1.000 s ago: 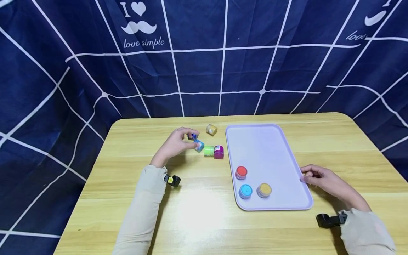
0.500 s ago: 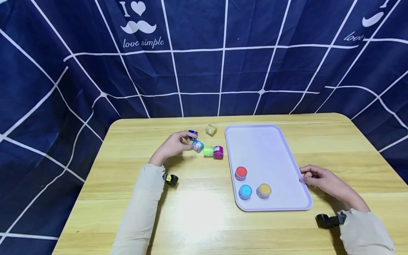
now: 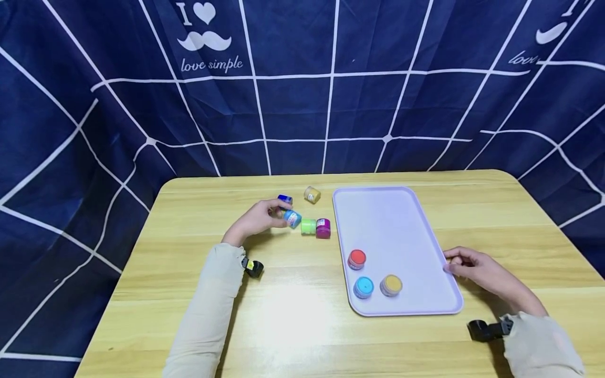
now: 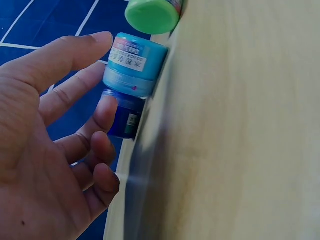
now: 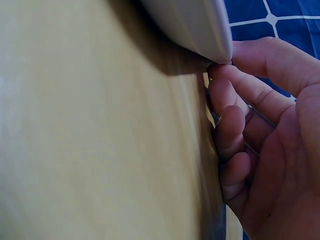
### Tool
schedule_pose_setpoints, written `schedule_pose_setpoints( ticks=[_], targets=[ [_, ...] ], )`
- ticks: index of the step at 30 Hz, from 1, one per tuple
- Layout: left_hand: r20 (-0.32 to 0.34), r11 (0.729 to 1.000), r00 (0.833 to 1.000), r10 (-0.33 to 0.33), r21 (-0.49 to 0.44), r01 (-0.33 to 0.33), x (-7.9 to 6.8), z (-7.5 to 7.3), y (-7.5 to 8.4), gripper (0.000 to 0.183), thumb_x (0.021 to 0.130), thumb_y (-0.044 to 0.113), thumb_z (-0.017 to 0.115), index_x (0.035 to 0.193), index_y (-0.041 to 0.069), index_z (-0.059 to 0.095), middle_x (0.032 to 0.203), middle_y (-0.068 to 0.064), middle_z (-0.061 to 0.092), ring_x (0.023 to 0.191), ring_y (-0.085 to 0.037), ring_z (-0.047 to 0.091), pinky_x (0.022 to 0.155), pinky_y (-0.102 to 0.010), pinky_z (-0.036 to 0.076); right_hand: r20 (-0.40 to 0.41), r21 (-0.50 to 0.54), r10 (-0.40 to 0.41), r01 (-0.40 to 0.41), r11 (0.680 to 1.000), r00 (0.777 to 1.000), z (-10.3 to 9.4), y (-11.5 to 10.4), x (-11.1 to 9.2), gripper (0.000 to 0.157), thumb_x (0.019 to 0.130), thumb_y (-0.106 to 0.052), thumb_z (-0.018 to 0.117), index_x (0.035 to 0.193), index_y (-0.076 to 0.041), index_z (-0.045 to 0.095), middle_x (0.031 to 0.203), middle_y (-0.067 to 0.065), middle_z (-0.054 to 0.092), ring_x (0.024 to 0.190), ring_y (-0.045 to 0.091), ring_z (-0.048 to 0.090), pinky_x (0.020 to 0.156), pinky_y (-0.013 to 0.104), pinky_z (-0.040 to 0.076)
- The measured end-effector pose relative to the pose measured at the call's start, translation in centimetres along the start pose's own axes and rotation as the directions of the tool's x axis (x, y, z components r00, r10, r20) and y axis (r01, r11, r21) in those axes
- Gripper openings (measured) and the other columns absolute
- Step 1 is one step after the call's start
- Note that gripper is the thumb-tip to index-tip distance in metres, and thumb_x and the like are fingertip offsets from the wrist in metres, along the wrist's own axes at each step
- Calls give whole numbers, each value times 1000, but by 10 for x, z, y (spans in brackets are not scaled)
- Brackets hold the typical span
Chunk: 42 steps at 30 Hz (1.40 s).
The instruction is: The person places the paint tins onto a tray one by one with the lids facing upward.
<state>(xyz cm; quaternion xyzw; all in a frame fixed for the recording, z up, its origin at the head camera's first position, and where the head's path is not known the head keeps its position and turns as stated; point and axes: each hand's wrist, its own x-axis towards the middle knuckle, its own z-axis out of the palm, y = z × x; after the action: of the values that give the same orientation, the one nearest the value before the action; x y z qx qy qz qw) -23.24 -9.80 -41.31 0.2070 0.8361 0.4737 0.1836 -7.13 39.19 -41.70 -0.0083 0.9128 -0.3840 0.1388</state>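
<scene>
A small light blue jar [image 3: 292, 219] with a white label lies tilted on the table between the thumb and index finger of my left hand [image 3: 255, 218], which grips it. In the left wrist view a dark blue jar [image 4: 127, 116] sits right beside it, partly behind the fingers. A green jar [image 3: 309, 226] and a purple jar [image 3: 323, 228] lie side by side just right of the hand. My right hand [image 3: 482, 266] holds the right rim of a pale lilac tray [image 3: 387, 220] with thumb and fingertips; the other fingers curl below it in the right wrist view.
On the tray stand a red-lidded jar [image 3: 356, 259], a bright blue-lidded jar [image 3: 363, 287] and an ochre-lidded jar [image 3: 390, 285]. An ochre jar [image 3: 312, 195] lies near the back edge of the wooden table [image 3: 189, 262]. A dark blue checked cloth [image 3: 293, 105] hangs behind.
My left hand has drawn slightly back toward me, and the light blue jar has shifted and turned a little with it, showing more of the dark blue jar. The right hand stays at the tray.
</scene>
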Motion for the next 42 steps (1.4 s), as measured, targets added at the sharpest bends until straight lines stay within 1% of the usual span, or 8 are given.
schedule_pose_setpoints(
  ticks=[7,15,18,21,24,29,35,42],
  targets=[
    [9,1000,1000,2,-25,-2,3,1,-5,37,81,5,73,116,7,65,87,-5,55,81,-17,48,69,-26,41,7,-10,13,-13,1000,1000,0,0,1,35,97,-19,57,124,4,55,86,-6,54,73,5,46,62,23,38],
    [28,998,999,21,-57,-19,6,0,-5,32,81,4,73,110,3,61,87,-7,52,82,-19,47,73,-28,41,3,-22,34,-34,999,999,-3,-4,3,36,97,-22,57,123,4,55,86,-5,55,73,6,47,62,23,39],
    [39,998,999,9,-69,-6,7,0,-6,33,81,1,72,111,2,59,88,-8,52,83,-19,47,73,-27,42,9,-23,32,-32,999,999,-3,-4,3,36,97,-22,57,123,3,55,86,-5,55,73,6,47,63,23,39],
    [60,997,998,-19,-72,24,6,0,-6,34,81,0,71,112,3,57,88,-8,51,82,-18,47,71,-27,42,7,-17,40,-40,999,999,-2,-4,3,36,97,-23,58,122,3,56,86,-5,56,74,5,47,63,23,40],
    [73,998,997,-33,-57,38,5,2,-6,35,81,1,71,113,3,56,87,-7,52,80,-17,48,71,-26,42,10,-21,32,-32,999,999,-2,-4,3,36,97,-23,58,122,3,56,87,-4,56,74,6,48,63,23,40],
    [68,999,997,-29,-42,32,5,2,-6,35,81,3,72,113,3,57,84,-6,53,77,-17,49,69,-26,41,3,-21,33,-33,999,999,-4,-6,2,36,97,-23,58,122,3,56,87,-4,57,75,5,49,64,22,41],
    [65,999,997,-41,-30,43,7,3,-5,35,81,3,72,113,3,59,83,-5,54,76,-16,49,68,-25,41,6,-19,39,-39,999,999,-3,-4,2,37,96,-23,58,122,3,55,88,-4,58,75,5,48,64,23,40],
    [44,998,997,-63,-16,64,6,5,-5,35,81,6,73,113,4,59,91,-7,56,85,-19,52,74,-26,42,11,-10,52,-52,999,999,-3,-3,3,38,97,-23,58,124,4,54,88,-4,58,75,5,48,64,23,41]
  ],
)
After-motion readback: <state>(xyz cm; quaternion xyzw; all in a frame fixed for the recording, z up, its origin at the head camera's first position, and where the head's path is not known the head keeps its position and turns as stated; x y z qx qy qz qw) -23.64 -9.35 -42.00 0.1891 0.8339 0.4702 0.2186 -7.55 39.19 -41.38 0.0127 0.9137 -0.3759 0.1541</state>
